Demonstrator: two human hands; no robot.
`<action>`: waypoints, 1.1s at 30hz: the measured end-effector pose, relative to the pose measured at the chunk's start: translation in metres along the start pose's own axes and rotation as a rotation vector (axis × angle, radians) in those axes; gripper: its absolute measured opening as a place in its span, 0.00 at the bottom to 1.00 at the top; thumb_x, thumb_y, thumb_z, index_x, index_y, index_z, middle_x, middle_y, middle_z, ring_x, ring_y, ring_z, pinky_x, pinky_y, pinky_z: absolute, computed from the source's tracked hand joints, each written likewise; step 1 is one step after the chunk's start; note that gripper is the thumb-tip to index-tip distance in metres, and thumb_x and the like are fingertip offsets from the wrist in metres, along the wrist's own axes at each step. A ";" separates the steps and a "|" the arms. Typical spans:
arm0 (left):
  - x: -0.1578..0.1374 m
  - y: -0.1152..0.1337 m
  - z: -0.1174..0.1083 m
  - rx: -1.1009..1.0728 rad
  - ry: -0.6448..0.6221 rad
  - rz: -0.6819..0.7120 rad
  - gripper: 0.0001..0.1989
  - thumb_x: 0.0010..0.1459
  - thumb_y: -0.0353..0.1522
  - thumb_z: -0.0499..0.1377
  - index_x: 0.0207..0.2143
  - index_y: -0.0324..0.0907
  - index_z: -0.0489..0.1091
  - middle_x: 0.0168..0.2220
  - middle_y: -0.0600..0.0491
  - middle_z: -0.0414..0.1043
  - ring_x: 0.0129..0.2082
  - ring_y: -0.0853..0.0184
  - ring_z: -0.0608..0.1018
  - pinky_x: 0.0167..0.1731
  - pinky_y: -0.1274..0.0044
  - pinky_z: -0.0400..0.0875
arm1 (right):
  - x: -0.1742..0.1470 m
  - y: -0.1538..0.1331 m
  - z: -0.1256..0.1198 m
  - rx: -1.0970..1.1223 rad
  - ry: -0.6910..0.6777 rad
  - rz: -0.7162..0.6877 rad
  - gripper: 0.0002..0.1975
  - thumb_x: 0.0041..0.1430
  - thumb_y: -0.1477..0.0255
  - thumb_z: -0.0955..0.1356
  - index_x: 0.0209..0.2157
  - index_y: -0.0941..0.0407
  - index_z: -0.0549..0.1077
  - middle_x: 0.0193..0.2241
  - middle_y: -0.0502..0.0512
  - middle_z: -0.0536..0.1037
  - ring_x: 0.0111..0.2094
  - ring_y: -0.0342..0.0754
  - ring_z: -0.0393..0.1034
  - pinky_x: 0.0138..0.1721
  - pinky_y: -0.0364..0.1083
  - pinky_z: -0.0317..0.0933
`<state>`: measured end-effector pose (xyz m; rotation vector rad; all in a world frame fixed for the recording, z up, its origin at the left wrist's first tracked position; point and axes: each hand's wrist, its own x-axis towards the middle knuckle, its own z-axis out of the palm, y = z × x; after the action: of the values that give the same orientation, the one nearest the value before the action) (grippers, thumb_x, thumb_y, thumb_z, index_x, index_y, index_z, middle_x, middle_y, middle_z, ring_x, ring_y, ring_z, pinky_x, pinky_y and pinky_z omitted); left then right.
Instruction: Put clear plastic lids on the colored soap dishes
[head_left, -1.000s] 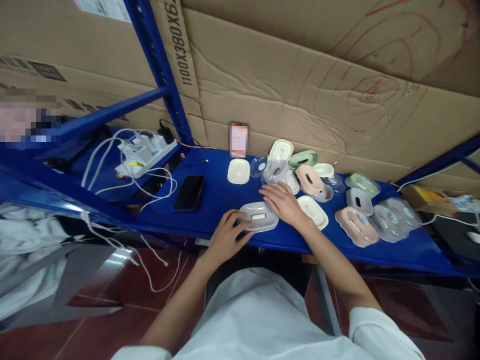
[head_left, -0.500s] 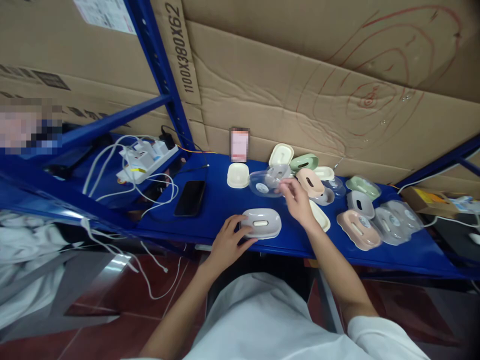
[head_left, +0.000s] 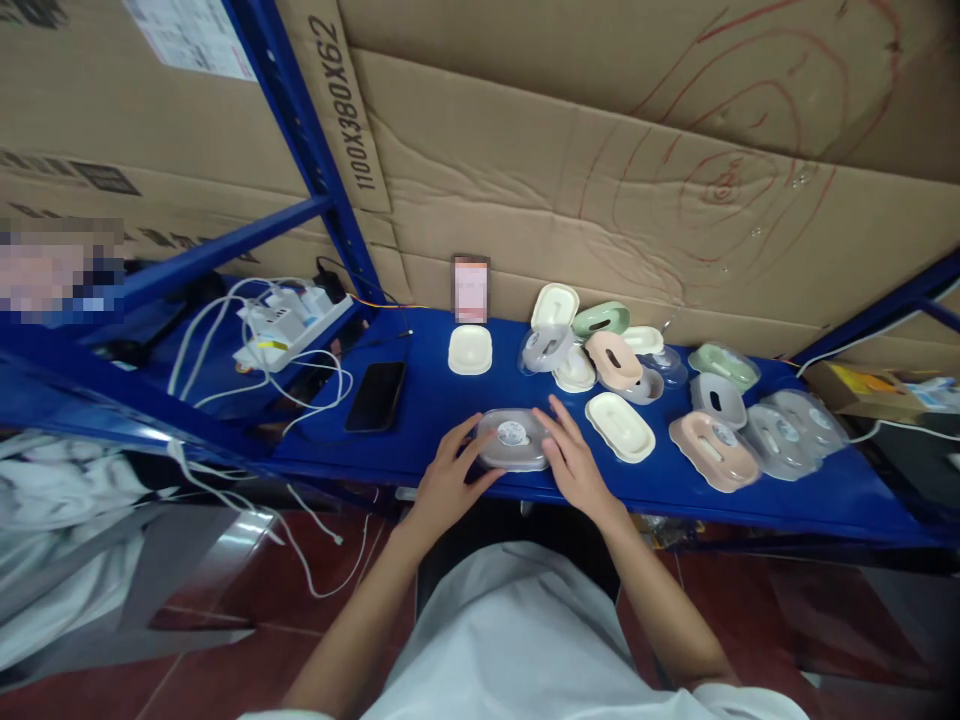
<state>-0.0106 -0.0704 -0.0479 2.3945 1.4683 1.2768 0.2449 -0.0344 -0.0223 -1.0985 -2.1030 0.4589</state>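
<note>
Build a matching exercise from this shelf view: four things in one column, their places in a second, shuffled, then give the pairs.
Things:
1. black phone
2. grey soap box
3. power strip
4. pink soap box

Places:
A. between the left hand and right hand
B. far left, among white cables
C. right part of the shelf
D. flat, left of the hands

Pairs: 1-D, 2-A, 3-B, 4-C

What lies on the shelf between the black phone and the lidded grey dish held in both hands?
Nothing: in the head view the blue shelf is bare between the black phone and the lidded grey dish, apart from the left hand at the dish's edge.
</note>
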 end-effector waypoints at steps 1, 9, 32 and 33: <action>0.000 0.000 0.000 -0.001 0.002 -0.004 0.28 0.68 0.40 0.65 0.68 0.53 0.65 0.69 0.42 0.65 0.65 0.52 0.74 0.60 0.59 0.78 | -0.002 -0.001 -0.002 -0.001 -0.073 -0.056 0.26 0.78 0.62 0.60 0.73 0.46 0.61 0.78 0.58 0.51 0.77 0.56 0.47 0.75 0.61 0.52; 0.003 0.002 0.001 0.031 -0.081 0.025 0.31 0.69 0.39 0.64 0.71 0.54 0.62 0.73 0.43 0.61 0.69 0.52 0.71 0.63 0.59 0.76 | -0.001 0.007 -0.017 -0.045 -0.219 -0.117 0.34 0.74 0.62 0.68 0.75 0.39 0.56 0.78 0.53 0.48 0.78 0.59 0.42 0.73 0.64 0.53; -0.025 -0.011 -0.047 0.197 0.137 -0.153 0.23 0.65 0.38 0.67 0.59 0.43 0.69 0.64 0.39 0.65 0.64 0.48 0.72 0.62 0.54 0.73 | 0.141 0.006 0.042 -0.265 -0.334 -0.279 0.27 0.78 0.69 0.59 0.73 0.58 0.60 0.74 0.65 0.61 0.75 0.58 0.53 0.74 0.64 0.51; -0.027 -0.012 -0.049 0.226 0.149 -0.166 0.23 0.65 0.39 0.67 0.58 0.42 0.70 0.63 0.38 0.66 0.63 0.47 0.72 0.61 0.54 0.74 | 0.147 0.007 0.050 -0.308 -0.369 -0.264 0.27 0.77 0.68 0.60 0.73 0.59 0.61 0.73 0.67 0.61 0.75 0.60 0.54 0.73 0.65 0.51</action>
<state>-0.0578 -0.1009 -0.0375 2.2855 1.9043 1.3409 0.1556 0.0903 0.0025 -0.9311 -2.6702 0.2253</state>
